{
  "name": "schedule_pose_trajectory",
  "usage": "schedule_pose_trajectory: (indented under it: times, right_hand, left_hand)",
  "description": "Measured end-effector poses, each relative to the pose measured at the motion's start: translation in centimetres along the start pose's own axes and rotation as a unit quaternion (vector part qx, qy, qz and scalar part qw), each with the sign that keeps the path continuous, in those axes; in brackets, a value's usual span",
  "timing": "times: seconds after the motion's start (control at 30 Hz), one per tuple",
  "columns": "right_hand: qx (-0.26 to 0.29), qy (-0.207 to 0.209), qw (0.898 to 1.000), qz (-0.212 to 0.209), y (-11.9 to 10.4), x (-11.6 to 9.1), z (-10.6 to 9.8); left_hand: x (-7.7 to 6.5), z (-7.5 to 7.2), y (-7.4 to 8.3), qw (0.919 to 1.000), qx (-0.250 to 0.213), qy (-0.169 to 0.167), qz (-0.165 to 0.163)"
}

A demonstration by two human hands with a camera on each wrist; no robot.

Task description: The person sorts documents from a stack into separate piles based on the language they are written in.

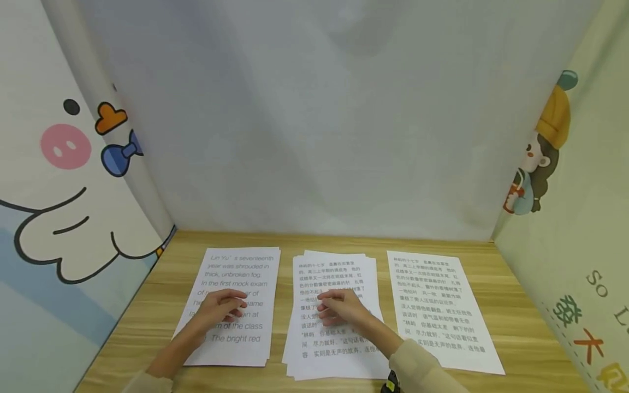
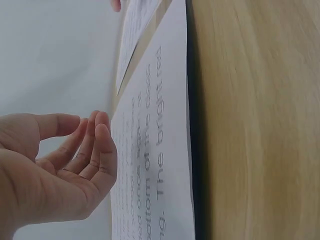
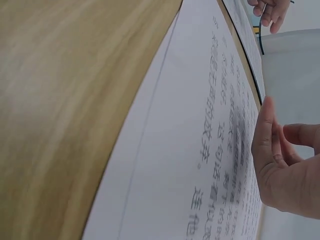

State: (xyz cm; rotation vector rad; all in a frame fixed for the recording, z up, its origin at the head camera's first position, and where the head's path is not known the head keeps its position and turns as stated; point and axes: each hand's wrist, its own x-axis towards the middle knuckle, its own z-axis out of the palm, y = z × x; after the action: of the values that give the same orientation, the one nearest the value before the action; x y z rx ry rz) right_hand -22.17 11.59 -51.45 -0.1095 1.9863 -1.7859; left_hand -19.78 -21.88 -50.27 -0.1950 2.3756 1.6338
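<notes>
My left hand (image 1: 220, 310) hovers over a stack of white sheets (image 1: 241, 349) printed with large English text. In the left wrist view, that hand (image 2: 75, 170) has loosely bent fingers and nothing between them. Above the middle stack of sheets (image 1: 339, 365), printed with Chinese characters, is my right hand (image 1: 341, 308). The right wrist view shows this hand (image 3: 287, 160) relaxed, its thumb apart from the fingers, holding nothing. The sheets of the middle stack lie slightly askew. To the right is another printed Chinese page (image 1: 442, 316), which neither hand touches.
All the papers lie on a wooden table (image 1: 147, 305) with a pale wall (image 1: 314, 136) behind it. Cartoon-printed panels stand left (image 1: 59, 218) and right (image 1: 565, 245). A small black object (image 1: 390, 382) shows beside the right sleeve at the front.
</notes>
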Motion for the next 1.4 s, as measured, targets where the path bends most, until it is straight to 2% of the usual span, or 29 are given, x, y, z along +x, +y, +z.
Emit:
schedule_pose_trajectory:
  times: [0.17, 0.3, 0.47, 0.63, 0.83, 1.0, 1.2, 1.4]
  right_hand:
    - [-0.002, 0.006, 1.000, 0.004, 0.9, -1.8, -3.2]
    - [0.007, 0.011, 1.000, 0.012, 1.6, -3.1, -5.3]
    - [0.004, 0.030, 0.999, 0.027, 2.1, -4.4, -7.1]
    - [-0.005, 0.042, 0.999, 0.026, 2.3, -5.4, -8.7]
    - [0.000, 0.040, 0.999, 0.027, 2.3, -5.5, -10.1]
    - [0.011, 0.033, 0.999, 0.042, 2.5, -5.5, -9.8]
    - [0.012, 0.035, 0.998, 0.045, 2.5, -5.5, -9.3]
    - [0.004, 0.046, 0.998, 0.045, 2.2, -5.7, -9.3]
  left_hand:
    - [-0.1, 2.0, 0.3, 0.9985, -0.007, -0.055, 0.006]
    - [-0.7, 3.3, 0.6, 0.9942, -0.010, -0.107, 0.009]
    - [-0.7, 4.9, 1.1, 0.9891, -0.015, -0.146, 0.016]
    - [-0.1, 6.9, 1.8, 0.9847, -0.032, -0.171, 0.004]
    - [0.9, 8.5, 2.3, 0.9842, -0.040, -0.172, -0.019]
    - [1.2, 9.1, 2.5, 0.9877, -0.033, -0.150, -0.028]
    - [1.6, 9.7, 2.7, 0.9922, 0.007, -0.122, -0.023]
    - [2.1, 9.8, 2.9, 0.9915, 0.010, -0.128, -0.020]
